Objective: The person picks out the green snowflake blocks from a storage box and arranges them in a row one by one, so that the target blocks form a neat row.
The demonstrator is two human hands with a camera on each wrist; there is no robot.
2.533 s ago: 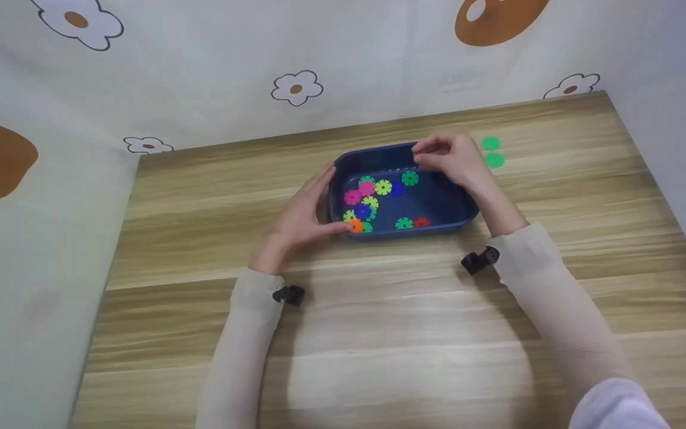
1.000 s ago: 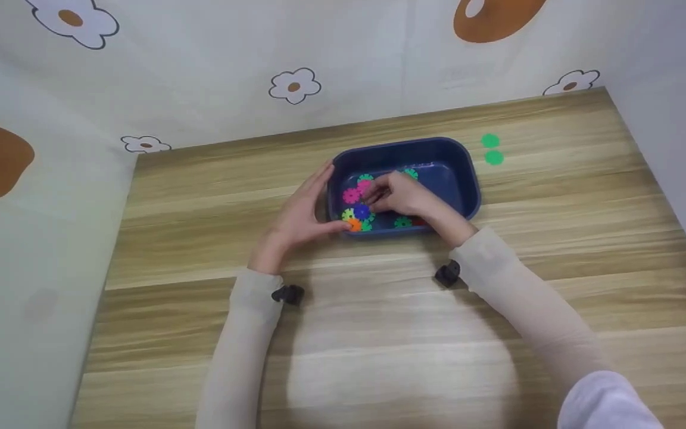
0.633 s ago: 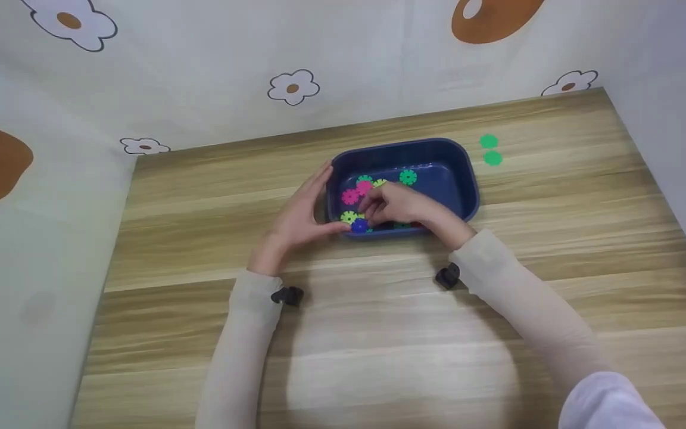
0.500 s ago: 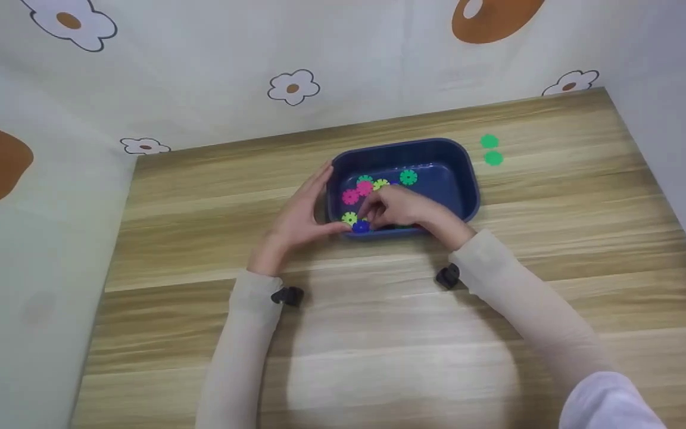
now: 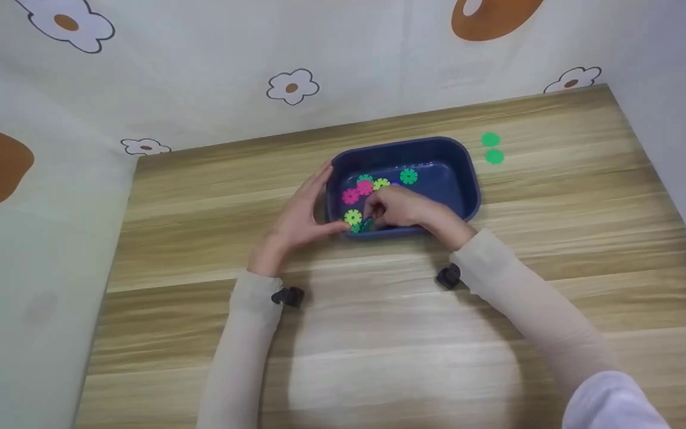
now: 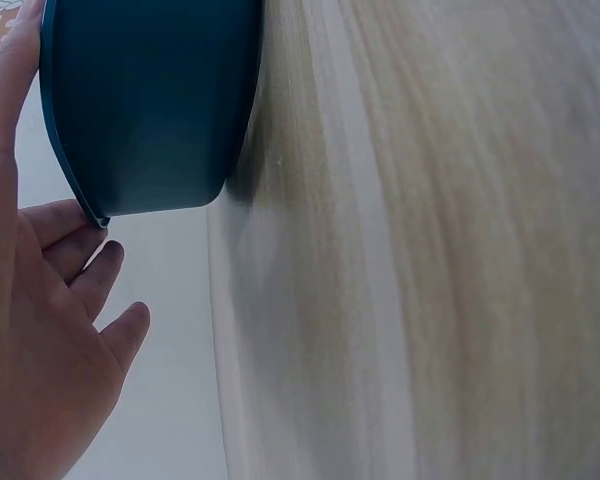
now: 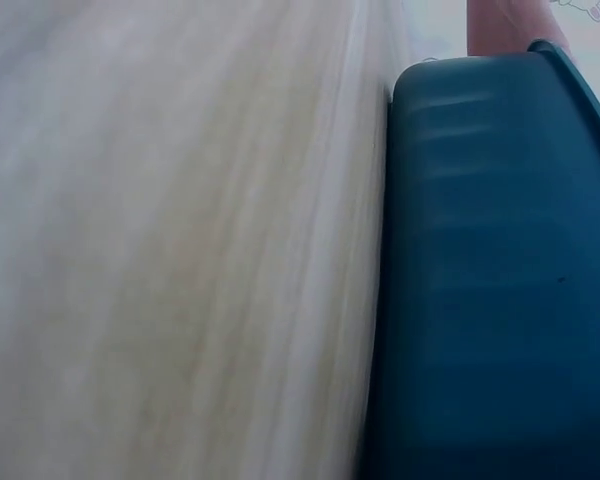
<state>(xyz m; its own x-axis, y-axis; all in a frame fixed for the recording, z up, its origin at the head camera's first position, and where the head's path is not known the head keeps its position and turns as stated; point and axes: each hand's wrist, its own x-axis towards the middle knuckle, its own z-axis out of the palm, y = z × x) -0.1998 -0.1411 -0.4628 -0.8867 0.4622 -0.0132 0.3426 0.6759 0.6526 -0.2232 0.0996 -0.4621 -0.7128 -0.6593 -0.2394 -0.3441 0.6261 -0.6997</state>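
Observation:
A dark blue plastic basin stands on the table, holding toothed snowflake discs in several colours. My left hand holds its left end, with the thumb at the near rim and the fingers along the left wall. In the left wrist view, fingertips touch and sit just below the rim. My right hand reaches into the near left part of the basin. Its curled fingers pinch a tilted green disc. A yellow disc and pink discs lie nearby. The right hand hides other discs, and the right wrist view shows only the basin's outer wall.
Two green discs lie on the wooden table right of the basin. Another green disc lies in the basin's middle. A patterned cloth wall rises behind the table's far edge.
My right hand has moved from the basin's far right rim to its near left part. The orange and blue discs there have gone from sight, and green shows there. The left hand stays put.

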